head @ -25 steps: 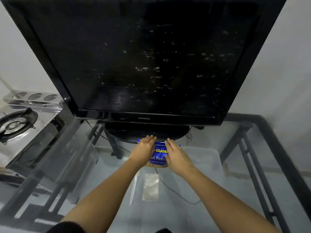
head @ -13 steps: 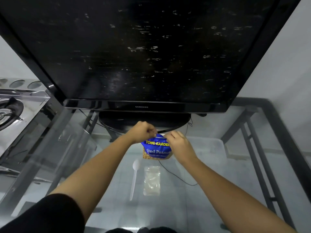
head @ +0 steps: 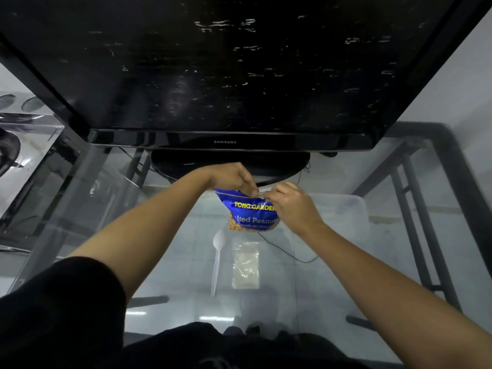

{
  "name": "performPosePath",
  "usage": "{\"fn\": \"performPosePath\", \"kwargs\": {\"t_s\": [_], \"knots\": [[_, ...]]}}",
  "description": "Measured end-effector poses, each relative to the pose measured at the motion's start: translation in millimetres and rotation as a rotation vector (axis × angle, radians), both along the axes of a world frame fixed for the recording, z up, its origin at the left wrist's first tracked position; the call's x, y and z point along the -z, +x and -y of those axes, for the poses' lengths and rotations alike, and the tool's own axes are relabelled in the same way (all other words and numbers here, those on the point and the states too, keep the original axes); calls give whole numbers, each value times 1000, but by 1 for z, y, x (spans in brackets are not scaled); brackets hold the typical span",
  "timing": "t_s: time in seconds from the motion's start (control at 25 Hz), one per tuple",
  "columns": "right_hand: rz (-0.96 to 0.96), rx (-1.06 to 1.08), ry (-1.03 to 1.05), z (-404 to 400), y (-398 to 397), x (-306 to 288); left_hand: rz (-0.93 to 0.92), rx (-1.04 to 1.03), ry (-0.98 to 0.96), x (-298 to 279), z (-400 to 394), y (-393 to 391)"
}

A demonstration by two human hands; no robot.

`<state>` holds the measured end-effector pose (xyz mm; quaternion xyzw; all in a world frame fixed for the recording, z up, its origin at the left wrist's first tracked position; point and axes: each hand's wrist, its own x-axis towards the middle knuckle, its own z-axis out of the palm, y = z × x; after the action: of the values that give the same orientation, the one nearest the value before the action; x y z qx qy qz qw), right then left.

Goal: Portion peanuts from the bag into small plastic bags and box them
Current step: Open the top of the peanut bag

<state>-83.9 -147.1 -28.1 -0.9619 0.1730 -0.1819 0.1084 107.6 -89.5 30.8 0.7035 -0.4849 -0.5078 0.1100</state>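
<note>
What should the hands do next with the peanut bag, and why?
Probably pull the top edge apart to tear it open. The left hand and right hand both pinch the top of the blue peanut bag, which looks unopened, while the white spoon and small plastic bag lie untouched on the glass table, waiting for portioning.

Right hand hides peanut bag's lettering end

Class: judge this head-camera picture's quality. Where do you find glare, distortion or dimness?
Head view: dim overall; white glare streaks across the television screen; wide-angle bending splays its edges and the glass table frame; the peanut bag held in the left hand and right hand stays readable.
</note>
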Motion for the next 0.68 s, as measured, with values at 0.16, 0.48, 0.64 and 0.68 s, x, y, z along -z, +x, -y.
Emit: {"fn": "performPosePath", "kwargs": {"t_s": [0.16, 0.48, 0.64, 0.68], "knots": [[72, 27, -19, -1, 3, 1, 140, 115, -57, 1, 6, 2], [19, 19, 115, 0, 5, 2, 291, 179, -242, 13, 3, -10], [56, -16, 111, -5, 4, -4, 467, 159, -340, 18, 6, -10], [64, -1, 100, -8, 3, -5, 470, 147, -354, 17, 6, -7]]}}
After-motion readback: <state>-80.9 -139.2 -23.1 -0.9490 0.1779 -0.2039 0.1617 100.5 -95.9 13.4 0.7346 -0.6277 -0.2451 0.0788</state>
